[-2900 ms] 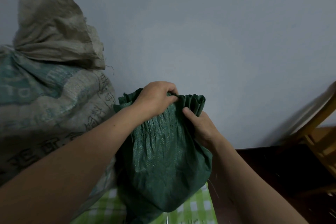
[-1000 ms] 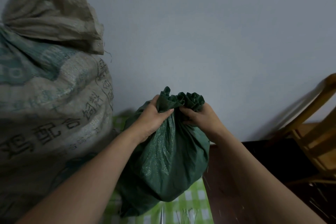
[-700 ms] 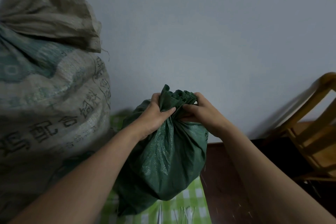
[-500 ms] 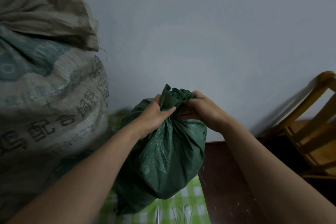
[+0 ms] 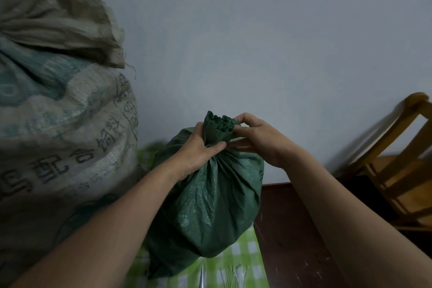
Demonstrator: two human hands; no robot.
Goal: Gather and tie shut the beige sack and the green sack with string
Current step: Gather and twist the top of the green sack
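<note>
The green sack [image 5: 210, 203] stands full on a green checked cloth, its mouth bunched into a tight neck [image 5: 218, 130]. My left hand [image 5: 198, 152] is clenched around that neck from the left. My right hand [image 5: 259, 138] pinches the pleated top of the neck from the right with thumb and fingers. The big beige sack [image 5: 58, 124] with printed characters fills the left side, its top cinched with the loose end flopped over. Pale strings [image 5: 231, 276] lie on the cloth below the green sack.
A green-and-white checked cloth [image 5: 243, 255] covers the surface under the sacks. To the right is a dark brown floor [image 5: 292, 229] and a wooden chair [image 5: 402, 161]. A plain grey-blue wall [image 5: 257, 42] stands right behind everything.
The green sack's mouth went from a wide fan of pleats to a narrow gathered neck. My left hand slid down to grip it, and my right hand moved onto the top.
</note>
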